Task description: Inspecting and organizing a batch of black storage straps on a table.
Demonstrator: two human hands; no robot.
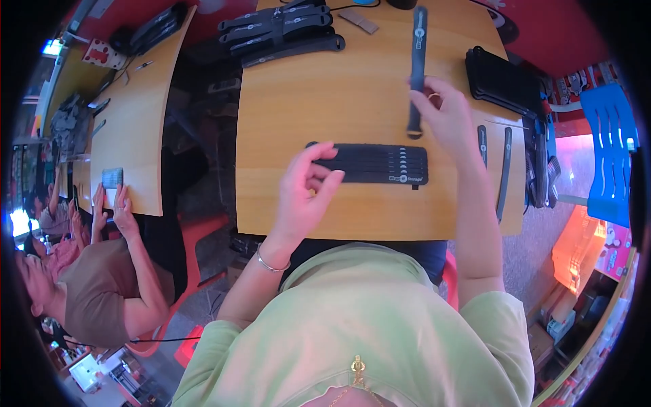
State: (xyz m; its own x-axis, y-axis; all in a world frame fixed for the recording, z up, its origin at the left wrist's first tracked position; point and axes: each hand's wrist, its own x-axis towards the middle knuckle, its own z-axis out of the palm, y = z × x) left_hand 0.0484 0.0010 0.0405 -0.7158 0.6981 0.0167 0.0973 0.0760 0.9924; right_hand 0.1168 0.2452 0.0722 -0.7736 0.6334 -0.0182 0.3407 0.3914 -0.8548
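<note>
Wooden table (291, 210), black straps (373, 164), brown box (540, 344)

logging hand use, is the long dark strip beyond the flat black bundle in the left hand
No, the right hand pinches the dark strip; the left hand is at the flat black bundle.

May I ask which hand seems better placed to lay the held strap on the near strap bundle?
Probably the right hand: it holds the strap, while the left hand is at the near strap bundle.
</note>
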